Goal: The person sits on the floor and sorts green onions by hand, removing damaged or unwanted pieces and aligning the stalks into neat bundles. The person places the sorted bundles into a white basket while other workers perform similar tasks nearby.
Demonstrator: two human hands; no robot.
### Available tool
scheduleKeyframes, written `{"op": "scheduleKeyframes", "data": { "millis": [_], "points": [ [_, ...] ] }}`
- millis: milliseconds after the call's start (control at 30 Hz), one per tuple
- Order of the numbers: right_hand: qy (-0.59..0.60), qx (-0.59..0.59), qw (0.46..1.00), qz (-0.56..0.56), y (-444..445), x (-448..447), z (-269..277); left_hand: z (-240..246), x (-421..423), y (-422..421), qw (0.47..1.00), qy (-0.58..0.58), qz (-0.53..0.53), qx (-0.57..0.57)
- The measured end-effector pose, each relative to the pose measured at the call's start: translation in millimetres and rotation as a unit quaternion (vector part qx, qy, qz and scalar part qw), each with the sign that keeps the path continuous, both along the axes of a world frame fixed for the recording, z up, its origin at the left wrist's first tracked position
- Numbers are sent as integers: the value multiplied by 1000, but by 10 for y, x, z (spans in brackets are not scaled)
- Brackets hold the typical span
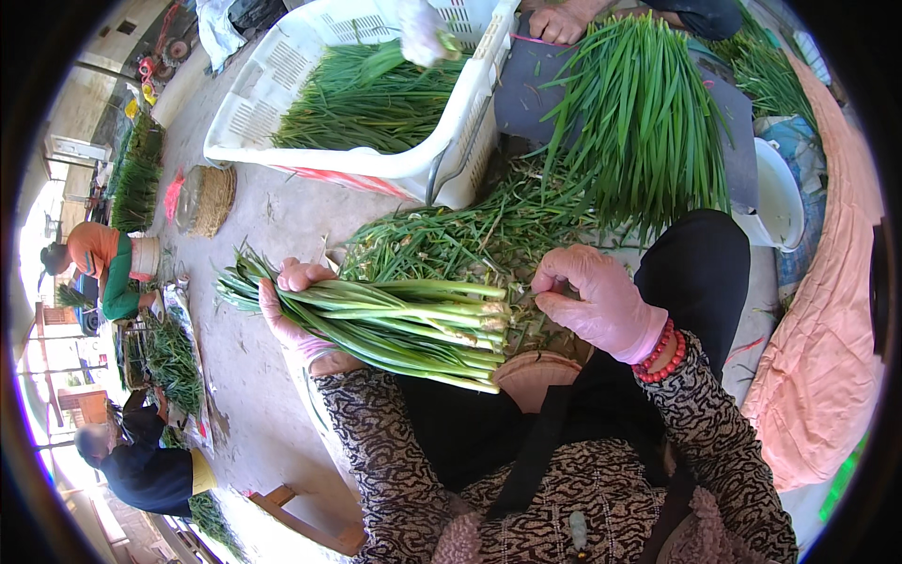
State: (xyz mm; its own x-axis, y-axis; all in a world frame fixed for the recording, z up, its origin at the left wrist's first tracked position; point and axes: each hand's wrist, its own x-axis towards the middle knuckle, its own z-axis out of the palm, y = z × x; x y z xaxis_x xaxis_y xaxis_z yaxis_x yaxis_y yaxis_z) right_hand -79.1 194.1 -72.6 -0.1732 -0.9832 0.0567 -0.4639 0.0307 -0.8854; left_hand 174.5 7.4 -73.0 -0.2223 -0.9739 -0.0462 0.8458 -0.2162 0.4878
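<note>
My left hand (296, 310), in a thin pink glove, is wrapped around a bunch of garlic chives (416, 324) near its leafy end. The bunch lies sideways above my lap, its pale stem ends pointing right. Just beyond those ends, my right hand (599, 299) is bent in a pinch, gloved in pink, with red beads at the wrist. It is apart from the bunch; whether something thin sits between its thumb and forefinger cannot be made out. Loose leaves and trimmings (451, 240) are heaped on the floor in front of my hands.
A white plastic crate (394, 166) holds more chives, with another person's gloved hand (421, 32) over it. A large chive bundle (641, 120) rests on a grey cloth (736, 141) at upper right, near a white bucket (779, 201). Two people sit far left. A woven straw stool (215, 201) stands beyond the crate.
</note>
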Motion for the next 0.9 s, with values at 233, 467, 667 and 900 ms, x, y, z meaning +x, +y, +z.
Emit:
{"op": "scheduleKeyframes", "data": {
  "millis": [233,467,667,900],
  "points": [
    [-52,-135,989,-43,-67,-73,19,14,4,18,997,53,-47,10],
    [42,-263,959,96,-23,44,535,35,-46,37,999,15,-32,9],
    [193,-166,964,77,-72,172,538,37,-53,48,999,-4,-41,23],
    [223,-176,955,89,-144,184,489,54,-77,53,999,-25,-25,35]
  ]
}}
